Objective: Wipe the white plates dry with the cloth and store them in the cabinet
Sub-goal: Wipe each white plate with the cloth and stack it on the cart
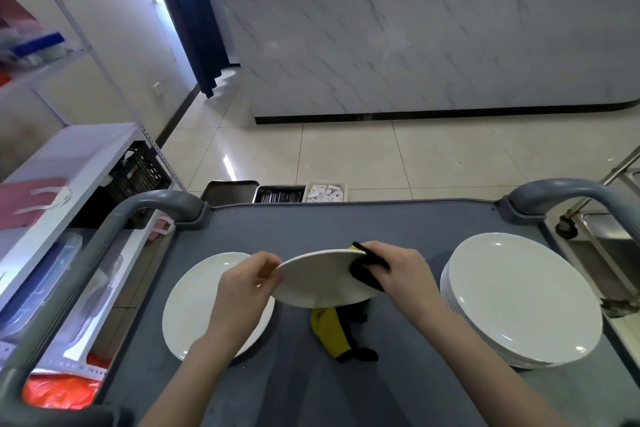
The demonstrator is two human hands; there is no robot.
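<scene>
I hold a white plate (320,277) tilted above the grey cart top (346,222). My left hand (247,282) pinches its left rim. My right hand (398,269) grips the right rim through a black and yellow cloth (332,331), whose loose end hangs under the plate down to the cart. A single white plate (188,308) lies flat on the cart at the left, partly under my left forearm. A stack of several white plates (519,302) stands on the right.
Grey cart handles (162,204) rise at both far corners. A white shelf rack (79,163) with a black crate stands to the left, a steel trolley (609,236) to the right. Trays with cutlery (278,193) sit past the cart's far edge. A marble-faced counter (415,45) stands across the tiled floor.
</scene>
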